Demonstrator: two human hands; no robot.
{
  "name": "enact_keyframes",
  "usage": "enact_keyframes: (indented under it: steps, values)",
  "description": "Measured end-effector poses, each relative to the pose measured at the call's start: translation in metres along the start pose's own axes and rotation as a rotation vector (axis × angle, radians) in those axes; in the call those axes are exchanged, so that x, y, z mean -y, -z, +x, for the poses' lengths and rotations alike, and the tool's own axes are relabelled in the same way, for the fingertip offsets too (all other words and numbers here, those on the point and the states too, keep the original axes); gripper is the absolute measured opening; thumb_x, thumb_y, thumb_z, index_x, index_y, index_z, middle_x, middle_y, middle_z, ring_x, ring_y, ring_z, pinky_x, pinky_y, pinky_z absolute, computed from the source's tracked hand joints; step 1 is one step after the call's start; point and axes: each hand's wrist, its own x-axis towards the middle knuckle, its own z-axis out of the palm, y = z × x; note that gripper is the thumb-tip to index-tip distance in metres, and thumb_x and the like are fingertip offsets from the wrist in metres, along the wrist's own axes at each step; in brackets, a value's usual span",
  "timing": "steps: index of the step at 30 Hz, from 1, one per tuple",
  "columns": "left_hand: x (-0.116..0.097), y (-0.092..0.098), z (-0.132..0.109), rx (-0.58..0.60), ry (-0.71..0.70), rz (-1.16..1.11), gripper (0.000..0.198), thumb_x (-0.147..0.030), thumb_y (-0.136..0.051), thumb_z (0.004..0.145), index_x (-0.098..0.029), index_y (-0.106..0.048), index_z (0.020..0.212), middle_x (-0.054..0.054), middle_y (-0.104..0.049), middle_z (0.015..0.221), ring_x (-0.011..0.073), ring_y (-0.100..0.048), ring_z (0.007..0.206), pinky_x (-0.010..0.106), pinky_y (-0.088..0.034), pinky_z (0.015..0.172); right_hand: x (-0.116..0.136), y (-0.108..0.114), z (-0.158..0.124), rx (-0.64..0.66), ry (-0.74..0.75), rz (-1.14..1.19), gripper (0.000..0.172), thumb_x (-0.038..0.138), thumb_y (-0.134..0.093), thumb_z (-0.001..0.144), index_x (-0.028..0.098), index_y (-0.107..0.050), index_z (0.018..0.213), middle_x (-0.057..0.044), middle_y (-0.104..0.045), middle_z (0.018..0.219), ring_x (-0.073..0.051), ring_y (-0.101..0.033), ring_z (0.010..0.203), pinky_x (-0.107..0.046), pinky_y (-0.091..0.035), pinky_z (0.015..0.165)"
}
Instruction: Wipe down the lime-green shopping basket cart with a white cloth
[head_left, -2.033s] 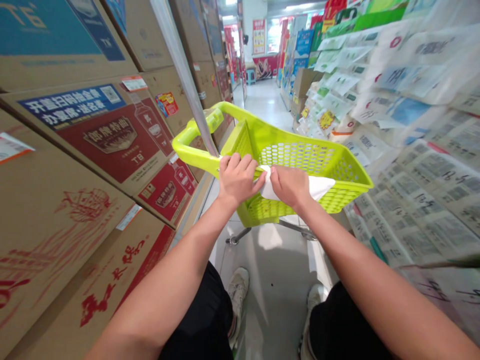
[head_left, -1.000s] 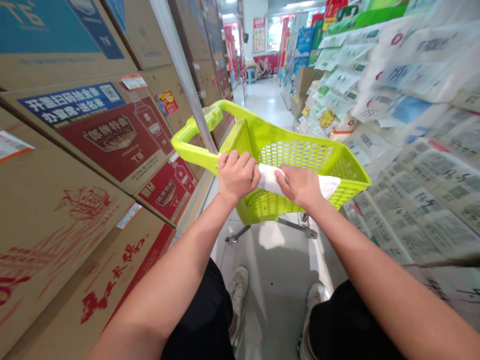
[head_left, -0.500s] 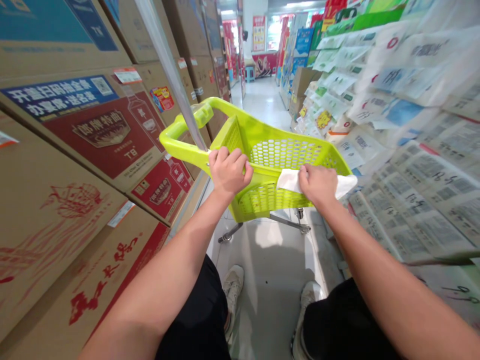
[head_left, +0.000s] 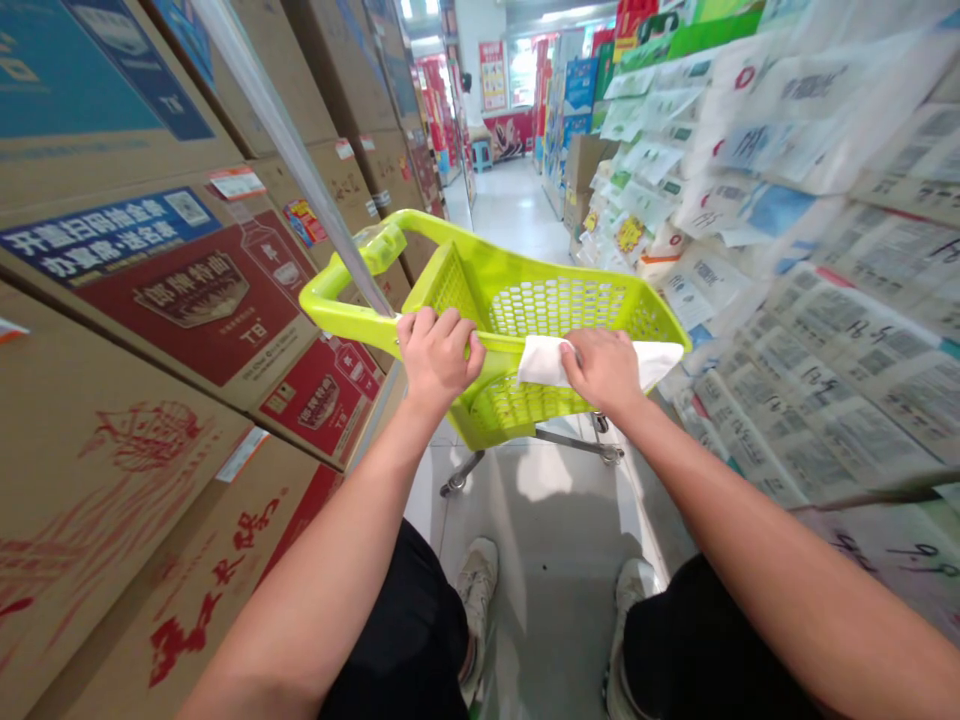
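A yellow-green shopping cart (head_left: 499,270) with a perforated plastic basket stands crosswise in front of me on metal legs with casters. My left hand (head_left: 439,350) is wrapped over the near rim, close to the handle end and beside a slanted metal pole (head_left: 300,150). Farther right on the same rim, my right hand (head_left: 604,370) is closed over a white cloth (head_left: 541,362), pressing it against the plastic. The cloth drapes over the rim on both sides of this hand. Part of the basket's inside is hidden by the near wall and my hands.
Stacked cardboard cartons (head_left: 172,290) wall the left side. On the right are piled packs of tissue paper (head_left: 810,370) with handwritten prices. A tiled aisle (head_left: 510,205) runs ahead to a blue stool (head_left: 481,153). My shoes (head_left: 477,590) are on the floor behind the cart.
My right hand and the cloth have slid slightly left along the rim. My left hand keeps its place on the cart. The whole view has shifted a little.
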Motion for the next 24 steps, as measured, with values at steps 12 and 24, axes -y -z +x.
enact_keyframes:
  steps: [12, 24]
  values:
    - [-0.017, -0.004, 0.005, -0.063, 0.021, 0.035, 0.018, -0.031, -0.054, 0.093, -0.025, -0.052, 0.076, 0.003, -0.061, 0.082, 0.0251, -0.044, 0.088, 0.052, -0.027, 0.091, -0.01, 0.005, -0.006, 0.012, -0.146, 0.017, 0.045, 0.046, -0.037, 0.104, 0.018, -0.072, 0.11, -0.014, -0.076, 0.11, -0.031, -0.06, 0.104, -0.042, -0.029, 0.092]
    - [0.004, -0.001, 0.001, -0.042, -0.002, 0.056, 0.02, -0.037, -0.054, 0.096, -0.025, -0.051, 0.08, 0.002, -0.057, 0.084, 0.024, -0.039, 0.091, 0.049, -0.026, 0.095, 0.014, 0.012, -0.006, 0.086, 0.138, 0.135, 0.056, 0.05, -0.032, 0.108, 0.019, -0.057, 0.148, -0.014, -0.071, 0.128, -0.032, -0.057, 0.115, -0.042, -0.032, 0.097]
